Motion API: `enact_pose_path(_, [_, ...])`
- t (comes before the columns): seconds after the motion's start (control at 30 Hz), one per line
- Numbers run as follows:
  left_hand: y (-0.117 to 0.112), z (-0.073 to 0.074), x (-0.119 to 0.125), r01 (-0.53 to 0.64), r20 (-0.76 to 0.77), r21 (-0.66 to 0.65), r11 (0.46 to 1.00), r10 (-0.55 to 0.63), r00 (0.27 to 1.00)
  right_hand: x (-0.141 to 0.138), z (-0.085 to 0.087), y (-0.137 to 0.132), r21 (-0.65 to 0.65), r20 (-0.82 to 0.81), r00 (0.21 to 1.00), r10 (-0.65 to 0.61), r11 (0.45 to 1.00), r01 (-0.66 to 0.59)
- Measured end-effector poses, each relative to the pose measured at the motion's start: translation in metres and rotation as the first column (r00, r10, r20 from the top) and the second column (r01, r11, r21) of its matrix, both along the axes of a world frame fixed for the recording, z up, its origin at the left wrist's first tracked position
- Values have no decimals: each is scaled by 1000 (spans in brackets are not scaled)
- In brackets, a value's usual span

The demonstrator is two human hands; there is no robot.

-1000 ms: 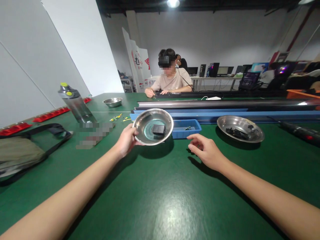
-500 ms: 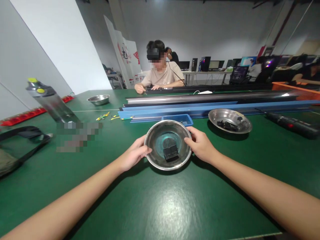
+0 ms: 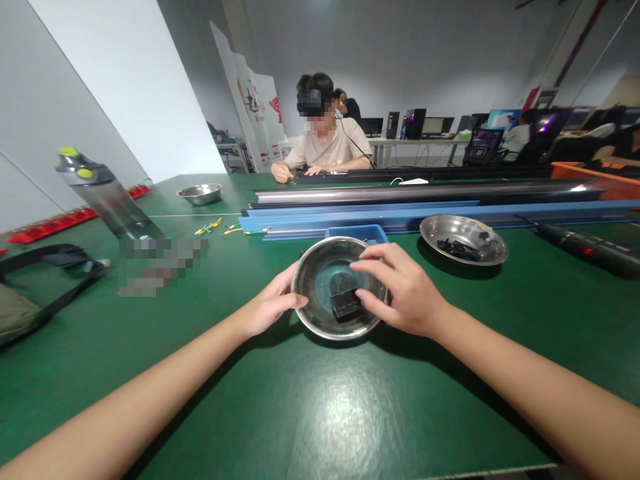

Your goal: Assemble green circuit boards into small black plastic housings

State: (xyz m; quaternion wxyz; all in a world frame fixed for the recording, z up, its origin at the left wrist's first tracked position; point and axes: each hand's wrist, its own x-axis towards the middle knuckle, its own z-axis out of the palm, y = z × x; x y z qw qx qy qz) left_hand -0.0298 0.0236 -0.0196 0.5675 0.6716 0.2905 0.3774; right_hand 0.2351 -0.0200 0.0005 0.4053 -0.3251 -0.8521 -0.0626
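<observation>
A steel bowl point(image 3: 314, 277) sits on the green table in front of me, with a small black block point(image 3: 345, 303) lying in it. My left hand point(image 3: 270, 308) grips the bowl's left rim. My right hand point(image 3: 400, 290) reaches over the bowl from the right, fingers apart, with its thumb and fingertips at the black block. Whether they pinch the block I cannot make out.
Behind the bowl are a blue tray point(image 3: 357, 233) and long blue and metal rails point(image 3: 425, 207). A second steel bowl point(image 3: 464, 238) with dark parts stands at the right, a third bowl point(image 3: 200, 193) far left. A water bottle point(image 3: 105, 197) and a bag point(image 3: 30, 293) lie left. A person point(image 3: 325, 143) sits opposite.
The bowl came down from the air and toward me onto the table. My right hand went from the table to the bowl's right rim, then reached inside to the black block.
</observation>
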Motion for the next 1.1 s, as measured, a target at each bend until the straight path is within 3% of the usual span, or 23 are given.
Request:
enact_pose_path(0.13, [-2,3,3,32,9,46,998,-33,999,-6,1,-7,-137,258,961,101,988,-67])
enact_pose_path(0.3, [-1,4,2,48,-13,103,993,-47,999,-8,-5,-4,-213,273,957,99,976,-40])
enact_pose_path(0.4, [1,2,1,57,-32,117,992,-53,998,-7,-7,-1,-137,206,972,112,987,-85])
enact_pose_path(0.5, [2,1,0,57,-43,116,992,-52,998,-5,-6,2,22,99,986,133,990,-136])
enact_pose_path(0.73, [1,1,-2,41,-64,107,993,-35,997,-3,6,-3,332,128,962,240,904,-270])
enact_pose_path(1.1, [-1,4,1,5,-63,100,995,1,998,-2,5,-13,412,178,948,262,855,-314])
